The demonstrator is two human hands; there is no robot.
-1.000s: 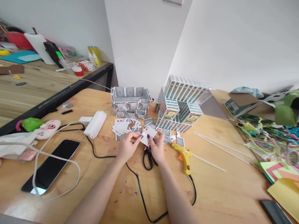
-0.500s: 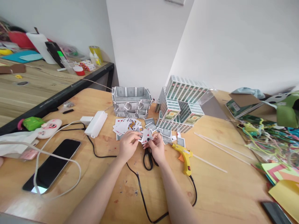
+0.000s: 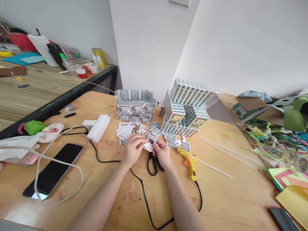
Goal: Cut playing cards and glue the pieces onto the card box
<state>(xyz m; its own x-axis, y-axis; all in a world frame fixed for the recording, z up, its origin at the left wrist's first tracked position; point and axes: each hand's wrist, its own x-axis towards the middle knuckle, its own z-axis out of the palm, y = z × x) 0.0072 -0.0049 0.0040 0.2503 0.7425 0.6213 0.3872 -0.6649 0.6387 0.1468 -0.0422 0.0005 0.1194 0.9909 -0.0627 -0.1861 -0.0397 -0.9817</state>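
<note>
Between my hands is a small playing card (image 3: 148, 147), white with red marks, bent or folded. My left hand (image 3: 133, 149) pinches its left side, and my right hand (image 3: 162, 153) grips its right side. Black-handled scissors (image 3: 152, 165) lie just below, their blades hidden under the hands and card. Behind my left hand fans a pile of face-up cards (image 3: 131, 129). Patterned card pieces (image 3: 171, 137) are scattered behind my right hand. A yellow glue gun (image 3: 190, 160) rests to the right of it.
At the back stand a basket made of folded cards (image 3: 136, 107) and stacked card boxes (image 3: 190, 107). A white power strip (image 3: 100, 127), cables and a phone (image 3: 54, 170) lie left. Glue sticks (image 3: 216, 168) and craft clutter (image 3: 276, 144) are right.
The card between my hands has changed shape and angle; it lay flatter and face-up before, and now looks folded. Both hands have barely moved.
</note>
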